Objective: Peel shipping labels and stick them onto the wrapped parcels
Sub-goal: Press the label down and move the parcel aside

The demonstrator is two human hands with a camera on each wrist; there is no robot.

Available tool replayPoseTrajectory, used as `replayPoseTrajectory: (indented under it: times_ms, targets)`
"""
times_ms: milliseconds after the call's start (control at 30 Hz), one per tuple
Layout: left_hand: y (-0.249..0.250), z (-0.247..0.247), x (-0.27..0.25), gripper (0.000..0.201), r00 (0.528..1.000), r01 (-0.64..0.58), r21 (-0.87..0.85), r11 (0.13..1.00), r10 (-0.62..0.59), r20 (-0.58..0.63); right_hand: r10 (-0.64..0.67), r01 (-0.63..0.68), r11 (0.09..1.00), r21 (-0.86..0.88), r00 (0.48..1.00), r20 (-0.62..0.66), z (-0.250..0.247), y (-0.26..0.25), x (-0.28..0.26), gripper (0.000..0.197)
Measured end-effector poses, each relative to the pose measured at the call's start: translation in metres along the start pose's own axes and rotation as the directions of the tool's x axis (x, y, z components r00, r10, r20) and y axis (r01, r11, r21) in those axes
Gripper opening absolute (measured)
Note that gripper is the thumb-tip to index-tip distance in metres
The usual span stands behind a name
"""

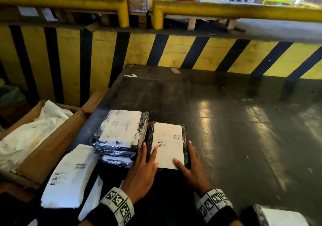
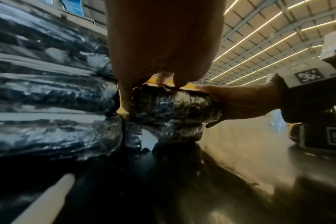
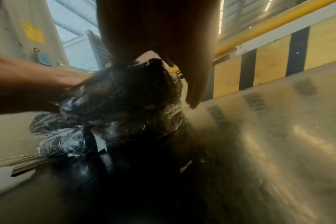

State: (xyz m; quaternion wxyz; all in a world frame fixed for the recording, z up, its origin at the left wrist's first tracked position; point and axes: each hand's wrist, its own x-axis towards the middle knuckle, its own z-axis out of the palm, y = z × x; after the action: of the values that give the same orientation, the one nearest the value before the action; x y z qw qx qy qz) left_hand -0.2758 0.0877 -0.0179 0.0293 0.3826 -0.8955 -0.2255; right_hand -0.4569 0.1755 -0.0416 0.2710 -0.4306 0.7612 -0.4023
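Pressing flat with straight fingers, the left hand [image 1: 141, 171] and the right hand [image 1: 191, 170] are lying on a white shipping label [image 1: 168, 144] that is sitting on a black wrapped parcel [image 1: 185, 130] between them on the dark table [image 1: 244, 121]. Just to the left, a stack of wrapped parcels [image 1: 120, 135] is resting beside a pile of labels [image 1: 68, 177].

A dark, glossy table [image 1: 244, 121] reflects overhead light. Behind it stands a wall painted in yellow and black stripes [image 1: 139, 51], topped by yellow guard rails [image 1: 235, 10]. Rows of strip lights [image 2: 259, 37] run along the warehouse ceiling.
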Motion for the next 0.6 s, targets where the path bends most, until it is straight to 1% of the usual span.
replayPoseTrajectory:
  times_ms: [67,133,233,300,367,467,533,600]
  targets:
    - [-0.007,0.009,-0.002,0.054,0.999,0.023,-0.096,0.995,-0.026,-0.028,0.047,-0.048,0.998,0.045,0.998,0.034,0.002,0.0,-0.001,0.092]
    - [-0.01,0.015,-0.001,0.052,0.998,0.012,-0.195,0.981,-0.024,-0.059,0.068,-0.07,0.997,0.033,0.996,0.054,0.003,0.002,-0.001,0.09]
    - [-0.012,0.017,-0.001,0.054,0.995,0.002,-0.3,0.954,-0.03,-0.09,0.068,-0.07,0.997,0.025,0.996,0.062,0.003,0.002,-0.001,0.087]
    - [-0.01,0.018,-0.003,0.055,0.994,0.004,-0.344,0.939,-0.042,-0.104,0.074,-0.079,0.994,0.069,0.995,0.065,0.002,-0.001,-0.003,0.084]
    - [-0.005,0.017,-0.008,0.056,0.991,-0.004,-0.382,0.924,-0.048,-0.124,0.058,-0.064,0.985,0.159,0.997,0.044,0.001,-0.006,-0.007,0.08]
    - [0.004,0.018,-0.022,0.054,0.989,-0.014,-0.397,0.918,-0.046,-0.14,0.051,-0.057,0.961,0.271,0.998,0.027,-0.001,-0.01,-0.024,0.075]
    - [0.007,0.02,-0.032,0.052,0.988,-0.03,-0.389,0.921,-0.031,-0.15,0.058,-0.064,0.94,0.334,0.998,0.026,-0.002,-0.012,-0.038,0.072]
    - [0.008,0.022,-0.043,0.056,0.987,-0.067,-0.4,0.914,0.003,-0.158,0.056,-0.055,0.908,0.416,0.998,0.01,-0.003,-0.012,-0.052,0.066]
